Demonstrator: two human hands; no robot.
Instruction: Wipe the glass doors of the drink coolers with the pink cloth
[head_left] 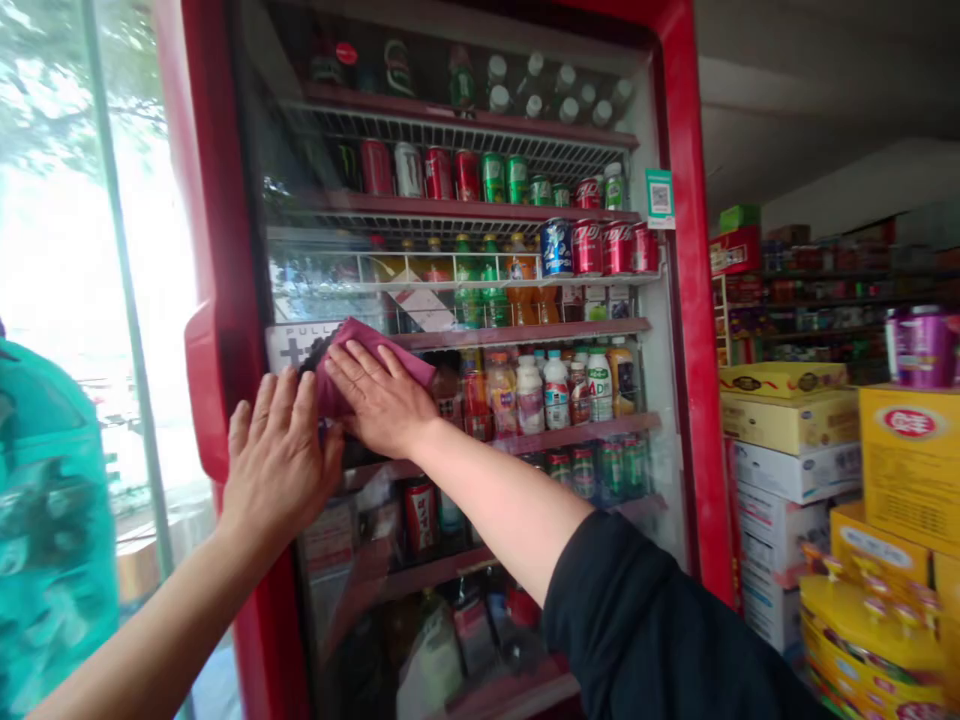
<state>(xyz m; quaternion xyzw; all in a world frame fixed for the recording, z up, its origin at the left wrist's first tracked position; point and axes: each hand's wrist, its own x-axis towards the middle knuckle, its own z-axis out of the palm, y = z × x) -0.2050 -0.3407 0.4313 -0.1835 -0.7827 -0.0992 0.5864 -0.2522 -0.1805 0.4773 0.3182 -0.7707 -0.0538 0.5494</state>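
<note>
A red drinks fridge (694, 330) with a glass door (645, 480) stands in front of me, its shelves full of cans and bottles. My right hand (379, 395) lies flat with fingers spread, pressing a pink-purple cloth (379, 350) against the glass at mid height. My left hand (277, 460) rests flat and open on the glass just left of it, near the door's red handle (206, 390), and holds nothing. Part of the cloth is hidden under my right hand.
Stacked cardboard boxes (795, 470) and yellow cartons (907, 450) stand to the right of the fridge. Store shelves (817, 290) run along the back right. A window (67, 250) and a teal object (45, 520) are on the left.
</note>
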